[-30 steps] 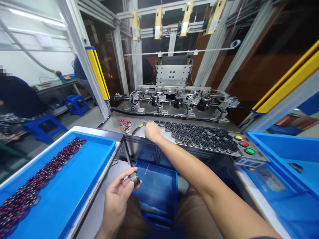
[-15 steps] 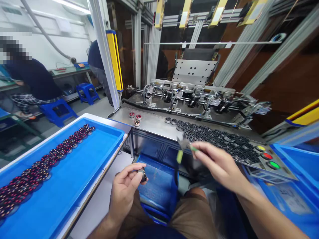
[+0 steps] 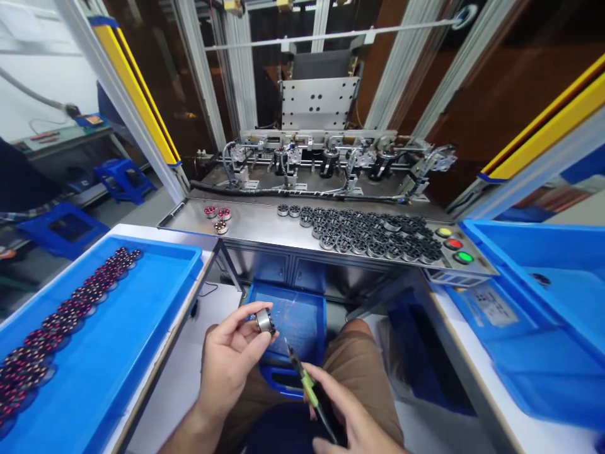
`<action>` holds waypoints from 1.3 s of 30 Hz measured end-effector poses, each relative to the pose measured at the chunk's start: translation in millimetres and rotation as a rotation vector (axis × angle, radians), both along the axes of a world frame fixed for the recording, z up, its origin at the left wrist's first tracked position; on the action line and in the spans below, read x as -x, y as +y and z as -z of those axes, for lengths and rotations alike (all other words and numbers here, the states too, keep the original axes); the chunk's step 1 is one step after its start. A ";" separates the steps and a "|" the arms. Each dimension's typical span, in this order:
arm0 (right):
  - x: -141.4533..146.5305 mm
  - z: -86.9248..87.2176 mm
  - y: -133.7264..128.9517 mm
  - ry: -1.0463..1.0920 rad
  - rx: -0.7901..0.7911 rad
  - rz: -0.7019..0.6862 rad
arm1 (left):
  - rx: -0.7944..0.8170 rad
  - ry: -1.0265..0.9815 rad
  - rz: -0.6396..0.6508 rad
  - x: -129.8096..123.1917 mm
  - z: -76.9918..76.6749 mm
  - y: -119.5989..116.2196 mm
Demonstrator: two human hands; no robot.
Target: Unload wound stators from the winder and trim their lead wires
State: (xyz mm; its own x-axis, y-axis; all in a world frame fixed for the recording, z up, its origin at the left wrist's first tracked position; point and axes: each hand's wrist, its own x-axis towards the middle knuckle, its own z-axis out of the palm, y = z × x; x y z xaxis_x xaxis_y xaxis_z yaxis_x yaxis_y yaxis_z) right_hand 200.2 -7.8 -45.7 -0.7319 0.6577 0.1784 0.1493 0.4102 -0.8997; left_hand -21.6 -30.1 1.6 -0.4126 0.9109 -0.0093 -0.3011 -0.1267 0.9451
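Gripping a metal part (image 3: 265, 320) between thumb and fingertips, the left hand (image 3: 231, 356) is hovering near, just left of the middle, with the part's silvery side showing and its dark, toothed rim facing right. Nearer and to the right, the right hand (image 3: 350, 410) is holding the pliers (image 3: 309, 386), its fingers wrapping the green and black handles; whether the plier tips are parting or meeting, I cannot tell. Those tips are pointing far and left, toward the part, without touching it. Below the part, a blue crate (image 3: 305, 309) is sitting on the floor. To the left, a blue tray (image 3: 123, 340) is carrying a long band of coils (image 3: 80, 306) in red, black and copper tones, running from its near left to its far end. Farther off, a steel counter (image 3: 255, 228) is bearing three loose coils (image 3: 220, 226) on the left and packed rows of dark rings (image 3: 359, 234) from the middle to the right. Right of the rings, yellow, red and green buttons (image 3: 464, 257) are lining the counter's end, the green one lying nearest. A machine (image 3: 329, 162) is standing behind the counter, and a blue bin (image 3: 558, 252) is resting at the far right.
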 end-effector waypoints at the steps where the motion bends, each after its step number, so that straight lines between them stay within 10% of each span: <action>1: -0.3 -1.4 1.4 -0.009 -0.013 0.016 | -0.006 0.007 -0.001 0.2 0.1 -0.3; 6: 4.1 -16.0 16.4 -0.035 -0.244 0.061 | -0.044 0.014 0.018 -1.5 0.6 -1.7; 13: 21.4 -40.6 25.4 0.061 -0.106 -0.058 | -0.092 -0.018 0.065 -9.5 -9.7 -4.6; 39: 19.9 -37.9 24.6 0.134 -0.200 -0.033 | -0.202 0.233 -0.044 -12.8 -6.3 -9.4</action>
State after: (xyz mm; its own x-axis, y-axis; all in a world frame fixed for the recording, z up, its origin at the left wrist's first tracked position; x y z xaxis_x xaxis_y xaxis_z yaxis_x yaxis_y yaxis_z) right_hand 180.4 16.8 -7.8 -0.7132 0.5756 0.3999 0.0172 0.5848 -0.8110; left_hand -8.8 -39.5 7.9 -0.4212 0.8659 0.2698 -0.0694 -0.3273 0.9424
